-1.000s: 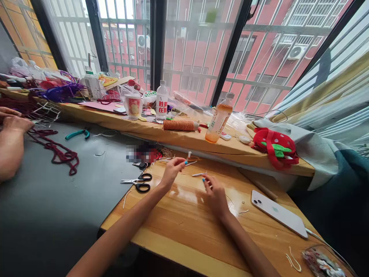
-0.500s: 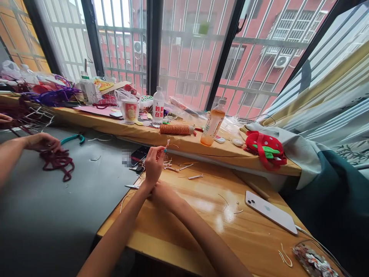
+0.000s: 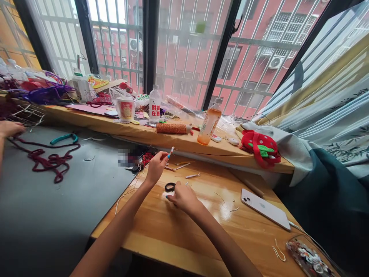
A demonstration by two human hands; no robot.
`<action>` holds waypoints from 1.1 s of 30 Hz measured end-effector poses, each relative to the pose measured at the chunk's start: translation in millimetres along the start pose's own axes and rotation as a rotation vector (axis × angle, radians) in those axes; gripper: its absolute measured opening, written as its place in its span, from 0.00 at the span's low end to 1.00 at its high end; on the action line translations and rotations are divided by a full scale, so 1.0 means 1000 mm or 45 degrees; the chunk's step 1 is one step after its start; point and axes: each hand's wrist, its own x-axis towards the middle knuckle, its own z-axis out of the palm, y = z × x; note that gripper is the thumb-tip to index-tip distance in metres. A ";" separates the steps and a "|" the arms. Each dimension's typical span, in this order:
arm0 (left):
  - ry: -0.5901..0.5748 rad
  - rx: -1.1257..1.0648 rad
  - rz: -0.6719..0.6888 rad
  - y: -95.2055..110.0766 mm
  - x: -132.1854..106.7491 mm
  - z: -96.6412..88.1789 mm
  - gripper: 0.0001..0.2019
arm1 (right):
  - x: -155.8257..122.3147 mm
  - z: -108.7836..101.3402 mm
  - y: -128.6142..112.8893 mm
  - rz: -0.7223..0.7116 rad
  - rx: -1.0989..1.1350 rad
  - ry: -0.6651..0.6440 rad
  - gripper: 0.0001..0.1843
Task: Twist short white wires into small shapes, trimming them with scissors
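Observation:
My left hand (image 3: 157, 167) is raised over the wooden table, its fingers pinched on a small white strip (image 3: 172, 149) with thin reddish thread around it. Below and to the right, my right hand (image 3: 186, 197) is closed on a pair of scissors (image 3: 170, 187) low over the tabletop. One black handle loop shows at its left; most of the scissors is hidden by the hand. Short white rolled pieces (image 3: 192, 176) lie on the table beyond my hands. A dark patterned item (image 3: 146, 158) lies just left of my left hand.
A white phone (image 3: 265, 209) with a cable and a decorated clear case (image 3: 309, 257) lie at the right. On the ledge stand bottles (image 3: 209, 125), a cup (image 3: 126, 109) and a thread spool (image 3: 173, 128). At the left, another person's hand (image 3: 11, 128) is near maroon cord (image 3: 43, 159) and teal pliers (image 3: 63, 138).
My right hand has come out from behind my left wrist and moved right with the scissors. My left hand still pinches the strip. The other person's hand has moved left, away from the cord pile.

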 end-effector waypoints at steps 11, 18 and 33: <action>-0.167 0.147 0.057 -0.007 -0.002 0.009 0.11 | -0.021 -0.017 0.081 -0.108 0.023 -0.283 0.39; -0.362 0.162 -0.028 -0.012 -0.010 0.022 0.13 | -0.032 -0.029 0.109 -0.081 -0.105 -0.060 0.29; -0.479 -0.035 0.044 -0.019 -0.027 0.044 0.13 | -0.055 -0.027 0.125 -0.156 0.040 -0.213 0.21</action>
